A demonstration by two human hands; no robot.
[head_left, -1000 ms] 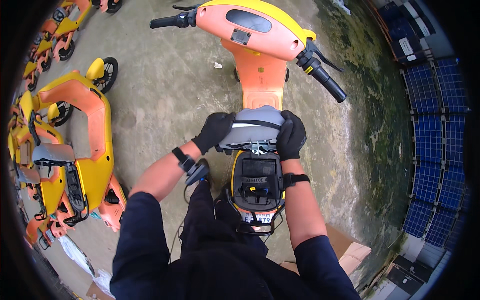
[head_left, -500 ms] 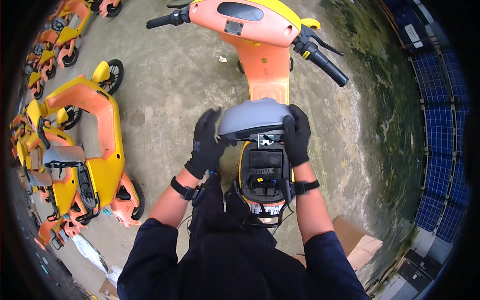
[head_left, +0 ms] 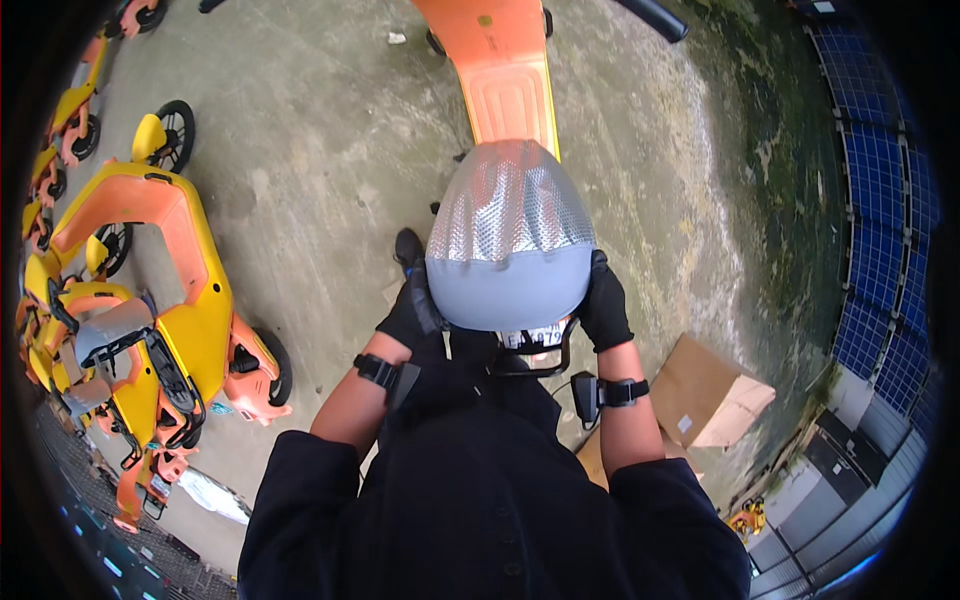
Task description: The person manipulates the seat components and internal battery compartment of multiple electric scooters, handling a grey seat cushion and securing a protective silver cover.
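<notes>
A scooter seat (head_left: 508,280), grey at the rear with a quilted silver front part, lies flat over the scooter's rear. My left hand (head_left: 410,313), in a black glove, grips the seat's left edge, its fingertips partly hidden there. Gloved in black too, my right hand (head_left: 605,305) is closed on the right edge. Behind the seat, a plate (head_left: 540,336) and black rear rail (head_left: 535,370) show. The orange footboard (head_left: 508,95) extends ahead of the seat.
Several yellow-and-orange scooters (head_left: 205,350) stand at the left. Cardboard (head_left: 705,395) lies on the concrete floor (head_left: 290,180) at right behind me. Blue gridded panels or crates (head_left: 870,250) line the right side. The handlebar end (head_left: 665,25) shows at the top.
The seat has swung down and back, covering the black compartment, and its silver top now shows. Both my hands moved with it, toward me. The handlebars have mostly left the top of view.
</notes>
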